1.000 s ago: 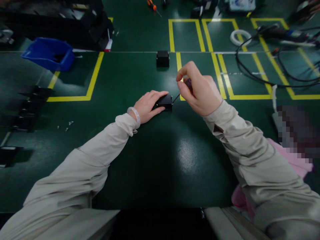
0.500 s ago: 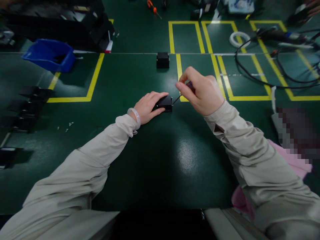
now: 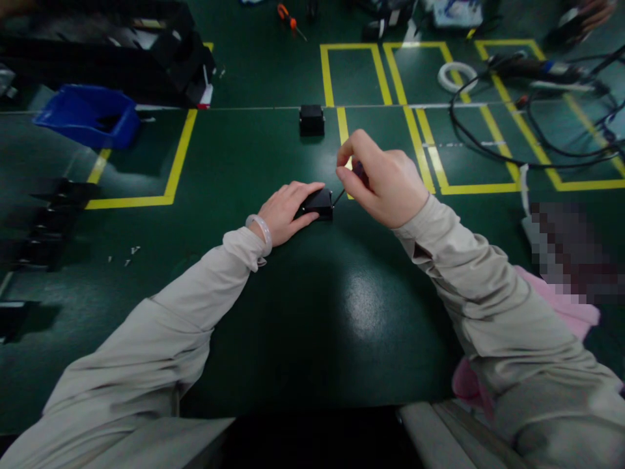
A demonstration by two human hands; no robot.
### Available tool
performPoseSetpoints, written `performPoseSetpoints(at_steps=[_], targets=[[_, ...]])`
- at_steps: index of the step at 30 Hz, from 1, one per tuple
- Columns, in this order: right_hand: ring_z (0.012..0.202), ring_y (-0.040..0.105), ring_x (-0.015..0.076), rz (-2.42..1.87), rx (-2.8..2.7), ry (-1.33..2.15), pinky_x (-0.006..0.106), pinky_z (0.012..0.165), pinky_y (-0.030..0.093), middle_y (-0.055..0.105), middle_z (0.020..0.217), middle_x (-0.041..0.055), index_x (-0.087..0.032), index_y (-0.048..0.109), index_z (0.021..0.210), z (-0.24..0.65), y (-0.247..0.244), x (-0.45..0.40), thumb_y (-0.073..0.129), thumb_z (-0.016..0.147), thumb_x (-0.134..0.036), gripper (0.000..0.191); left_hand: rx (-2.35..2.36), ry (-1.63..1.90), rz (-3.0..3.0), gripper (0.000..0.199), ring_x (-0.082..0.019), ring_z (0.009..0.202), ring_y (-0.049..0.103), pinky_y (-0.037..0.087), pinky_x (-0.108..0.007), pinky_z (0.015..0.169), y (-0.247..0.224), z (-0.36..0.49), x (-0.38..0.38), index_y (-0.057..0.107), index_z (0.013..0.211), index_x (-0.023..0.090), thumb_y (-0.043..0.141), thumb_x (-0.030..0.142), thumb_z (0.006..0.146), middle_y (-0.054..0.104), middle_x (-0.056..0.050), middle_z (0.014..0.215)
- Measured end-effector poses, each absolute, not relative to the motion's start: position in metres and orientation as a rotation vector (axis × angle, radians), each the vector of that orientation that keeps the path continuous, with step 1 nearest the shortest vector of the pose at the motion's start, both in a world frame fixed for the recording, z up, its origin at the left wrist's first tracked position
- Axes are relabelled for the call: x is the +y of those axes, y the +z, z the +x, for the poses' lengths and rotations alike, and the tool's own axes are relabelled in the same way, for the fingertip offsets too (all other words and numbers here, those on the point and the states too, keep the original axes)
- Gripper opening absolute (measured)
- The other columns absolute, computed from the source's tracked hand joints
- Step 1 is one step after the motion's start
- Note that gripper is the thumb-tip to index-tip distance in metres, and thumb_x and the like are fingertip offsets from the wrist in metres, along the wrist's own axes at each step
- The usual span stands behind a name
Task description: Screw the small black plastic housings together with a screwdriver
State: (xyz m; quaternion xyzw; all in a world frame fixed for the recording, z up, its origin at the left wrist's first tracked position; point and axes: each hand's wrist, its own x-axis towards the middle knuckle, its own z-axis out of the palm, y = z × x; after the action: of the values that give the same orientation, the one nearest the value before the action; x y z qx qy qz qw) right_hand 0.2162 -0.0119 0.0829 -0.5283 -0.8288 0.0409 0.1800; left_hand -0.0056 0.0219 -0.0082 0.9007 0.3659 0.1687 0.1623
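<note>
A small black box [image 3: 319, 203] lies on the green table [image 3: 293, 326] in front of me. My left hand [image 3: 288, 212] grips it from the left, fingers on its far side and thumb on its near side. My right hand [image 3: 381, 179] is closed around the dark handle of a screwdriver [image 3: 339, 197]. The thin shaft slants down to the box's right end, where small metal screws show. Most of the handle is hidden by my fingers. Another black box [image 3: 311, 120] stands farther back.
Left: a blue bin [image 3: 90, 117], black parts [image 3: 51, 225], loose screws [image 3: 131, 254] and a large black tray [image 3: 170, 65]. Back: an orange screwdriver [image 3: 291, 23]. Right: a white tape ring [image 3: 458, 77], cables [image 3: 512, 159], a pink cloth [image 3: 561, 303]. Another person's hand [image 3: 593, 14] shows far right.
The whole view has shifted slightly, so table items on the right sit a little farther left. Both hands keep their places at the box, and the screwdriver remains at its right end.
</note>
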Motion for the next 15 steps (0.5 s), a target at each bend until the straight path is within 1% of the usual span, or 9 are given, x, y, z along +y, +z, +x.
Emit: performPoseSetpoints(at_steps=[4,7,11,15], targets=[[0.076,0.066,0.0205,-1.541,-2.403,0.09,0.032,0.071,0.044,0.067,0.083,0.0038,-0.019,0.054,0.117,0.211,0.089,-0.016,0.035,0.098,-0.039,0.034,1.064,0.475,2.572,0.056,-0.03,0.12,0.053,0.043,-0.048,0.107,-0.008,-0.005,0.022,0.042,0.146,0.015,0.052,0.036,0.095,0.055,-0.014,0.134],[0.075,0.065,0.0208,-1.514,-2.432,0.059,0.031,0.068,0.042,0.067,0.082,0.0037,-0.018,0.055,0.118,0.211,0.089,-0.02,0.035,0.097,-0.038,0.035,1.061,0.477,2.581,0.056,-0.03,0.119,0.053,0.043,-0.048,0.106,-0.009,-0.005,0.022,0.043,0.145,0.014,0.052,0.037,0.095,0.055,-0.015,0.133],[0.069,0.061,0.0177,-1.482,-2.42,0.062,0.029,0.064,0.039,0.065,0.079,0.0025,-0.018,0.056,0.114,0.221,0.084,-0.026,0.037,0.096,-0.038,0.033,1.058,0.472,2.582,0.056,-0.03,0.12,0.053,0.043,-0.048,0.106,-0.009,-0.005,0.023,0.042,0.146,0.015,0.051,0.038,0.096,0.055,-0.015,0.133],[0.063,0.056,0.0137,-1.478,-2.328,0.141,0.028,0.066,0.04,0.063,0.076,0.0008,-0.017,0.055,0.113,0.232,0.077,-0.028,0.039,0.095,-0.036,0.031,1.045,0.477,2.574,0.056,-0.029,0.124,0.052,0.041,-0.047,0.109,-0.01,-0.005,0.023,0.042,0.147,0.014,0.051,0.038,0.096,0.054,-0.015,0.135]])
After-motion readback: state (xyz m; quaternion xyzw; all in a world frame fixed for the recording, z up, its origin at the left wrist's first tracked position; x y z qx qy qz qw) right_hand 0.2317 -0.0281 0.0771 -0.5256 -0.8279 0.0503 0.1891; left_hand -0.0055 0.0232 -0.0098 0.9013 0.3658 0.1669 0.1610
